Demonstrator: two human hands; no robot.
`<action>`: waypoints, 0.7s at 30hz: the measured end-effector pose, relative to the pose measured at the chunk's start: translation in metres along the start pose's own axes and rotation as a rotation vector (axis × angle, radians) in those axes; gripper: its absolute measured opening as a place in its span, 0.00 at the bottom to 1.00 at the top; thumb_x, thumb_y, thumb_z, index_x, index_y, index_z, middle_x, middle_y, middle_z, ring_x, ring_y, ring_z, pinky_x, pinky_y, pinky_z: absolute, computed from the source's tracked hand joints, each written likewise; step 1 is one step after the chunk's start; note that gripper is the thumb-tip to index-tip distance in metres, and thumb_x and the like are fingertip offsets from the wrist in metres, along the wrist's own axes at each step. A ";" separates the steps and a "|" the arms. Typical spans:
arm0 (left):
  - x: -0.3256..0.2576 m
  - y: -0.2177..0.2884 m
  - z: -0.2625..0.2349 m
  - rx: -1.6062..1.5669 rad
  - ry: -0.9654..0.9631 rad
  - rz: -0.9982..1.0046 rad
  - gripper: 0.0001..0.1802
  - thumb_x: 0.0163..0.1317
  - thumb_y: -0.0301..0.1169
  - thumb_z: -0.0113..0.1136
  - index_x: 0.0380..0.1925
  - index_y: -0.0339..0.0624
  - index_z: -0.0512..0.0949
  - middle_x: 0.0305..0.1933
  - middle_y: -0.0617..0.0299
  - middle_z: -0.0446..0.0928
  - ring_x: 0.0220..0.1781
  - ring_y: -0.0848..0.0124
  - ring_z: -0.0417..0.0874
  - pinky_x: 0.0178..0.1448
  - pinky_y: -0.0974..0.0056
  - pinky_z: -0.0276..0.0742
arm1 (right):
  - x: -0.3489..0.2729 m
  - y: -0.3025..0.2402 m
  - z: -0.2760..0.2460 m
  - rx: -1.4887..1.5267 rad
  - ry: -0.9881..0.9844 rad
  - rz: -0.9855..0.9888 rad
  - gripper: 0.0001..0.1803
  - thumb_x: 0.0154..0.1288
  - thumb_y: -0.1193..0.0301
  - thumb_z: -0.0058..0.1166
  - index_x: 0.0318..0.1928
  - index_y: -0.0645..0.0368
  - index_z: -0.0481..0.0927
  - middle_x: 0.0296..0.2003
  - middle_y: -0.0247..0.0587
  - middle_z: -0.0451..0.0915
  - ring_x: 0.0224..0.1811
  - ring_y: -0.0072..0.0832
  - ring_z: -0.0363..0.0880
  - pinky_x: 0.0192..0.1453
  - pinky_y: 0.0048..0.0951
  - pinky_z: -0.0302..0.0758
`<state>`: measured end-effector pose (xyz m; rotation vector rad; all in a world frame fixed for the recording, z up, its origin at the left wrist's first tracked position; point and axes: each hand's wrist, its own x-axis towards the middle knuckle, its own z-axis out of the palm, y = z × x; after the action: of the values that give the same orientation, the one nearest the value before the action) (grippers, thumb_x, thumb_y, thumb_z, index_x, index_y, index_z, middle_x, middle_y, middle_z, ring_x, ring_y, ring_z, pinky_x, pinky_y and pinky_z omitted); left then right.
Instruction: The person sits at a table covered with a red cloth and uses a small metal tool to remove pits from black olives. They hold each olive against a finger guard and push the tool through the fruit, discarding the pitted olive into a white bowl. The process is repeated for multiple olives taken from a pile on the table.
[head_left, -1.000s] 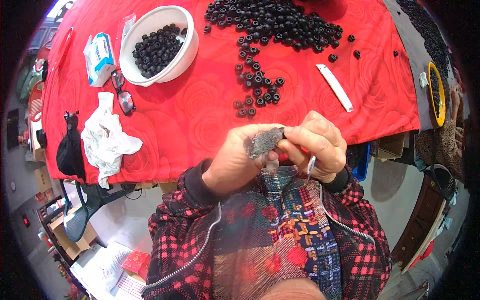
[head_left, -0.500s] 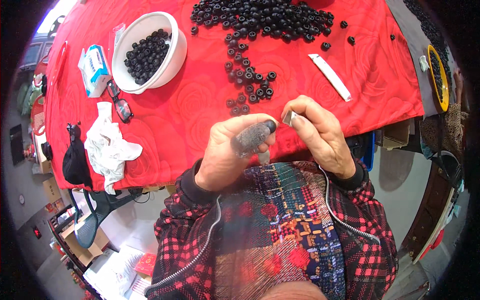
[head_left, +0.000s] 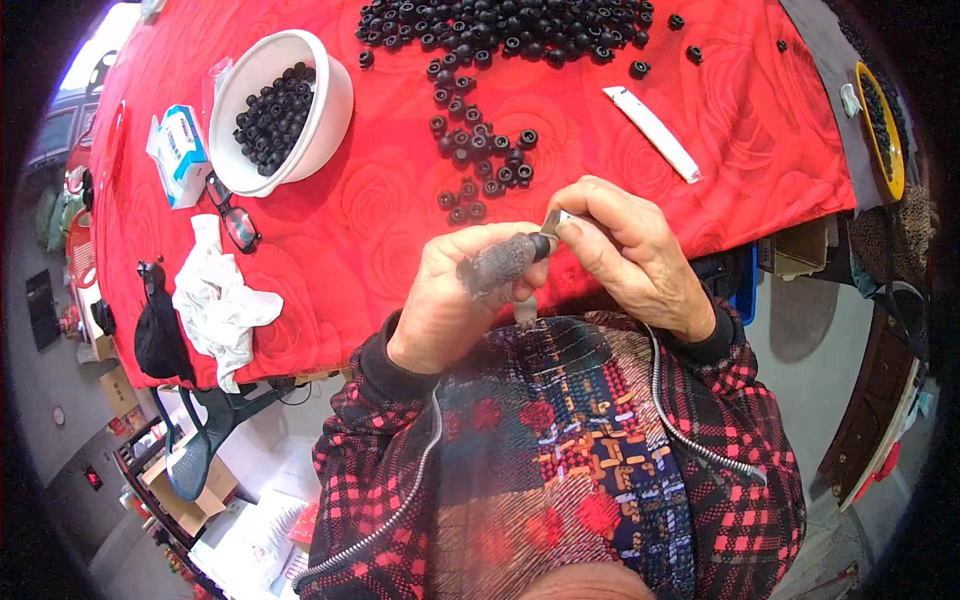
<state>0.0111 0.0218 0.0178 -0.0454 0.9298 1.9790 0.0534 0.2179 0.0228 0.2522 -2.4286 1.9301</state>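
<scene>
Right hand (head_left: 640,262) moved in beside left hand (head_left: 440,292) | curled right fingers (head_left: 592,200) pinch metallic piece (head_left: 552,222) | left fingers (head_left: 531,275) hold black bead (head_left: 542,246)

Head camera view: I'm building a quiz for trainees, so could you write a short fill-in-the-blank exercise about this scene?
1. The left hand holds a small round part coloured ____.
2. A small flat metallic piece is in the ____ hand.
3. The eyeglasses lie ____ the white bowl and the crumpled white cloth.
4. The patterned tablecloth is mostly ____.

Missing words: black; right; between; red.
</scene>
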 end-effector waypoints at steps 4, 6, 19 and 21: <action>0.001 0.001 0.001 -0.014 0.007 -0.026 0.14 0.67 0.31 0.56 0.47 0.33 0.77 0.34 0.63 0.78 0.32 0.76 0.77 0.32 0.70 0.75 | 0.000 0.003 0.000 -0.012 0.007 -0.016 0.06 0.68 0.75 0.47 0.38 0.67 0.74 0.30 0.41 0.72 0.33 0.27 0.71 0.39 0.26 0.68; 0.002 0.000 0.001 -0.019 -0.006 -0.018 0.14 0.67 0.30 0.56 0.47 0.33 0.77 0.34 0.63 0.78 0.32 0.77 0.77 0.32 0.70 0.75 | 0.001 0.001 -0.002 -0.040 -0.006 -0.008 0.06 0.67 0.75 0.48 0.38 0.66 0.75 0.31 0.45 0.75 0.34 0.35 0.76 0.39 0.31 0.72; 0.003 -0.006 -0.013 -0.112 0.000 -0.091 0.20 0.61 0.33 0.62 0.49 0.29 0.75 0.45 0.55 0.80 0.45 0.71 0.82 0.44 0.68 0.81 | 0.006 0.006 -0.008 -0.042 -0.142 -0.037 0.05 0.65 0.76 0.49 0.36 0.65 0.76 0.30 0.46 0.76 0.34 0.39 0.78 0.38 0.33 0.73; 0.002 -0.006 -0.014 -0.123 -0.009 -0.092 0.20 0.62 0.33 0.62 0.49 0.30 0.76 0.45 0.56 0.80 0.45 0.71 0.83 0.43 0.68 0.81 | 0.007 0.008 -0.008 -0.025 -0.156 -0.053 0.04 0.64 0.76 0.49 0.36 0.65 0.76 0.30 0.45 0.76 0.34 0.39 0.78 0.38 0.34 0.73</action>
<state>0.0100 0.0165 0.0030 -0.1460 0.7852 1.9470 0.0447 0.2263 0.0182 0.4779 -2.5099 1.9250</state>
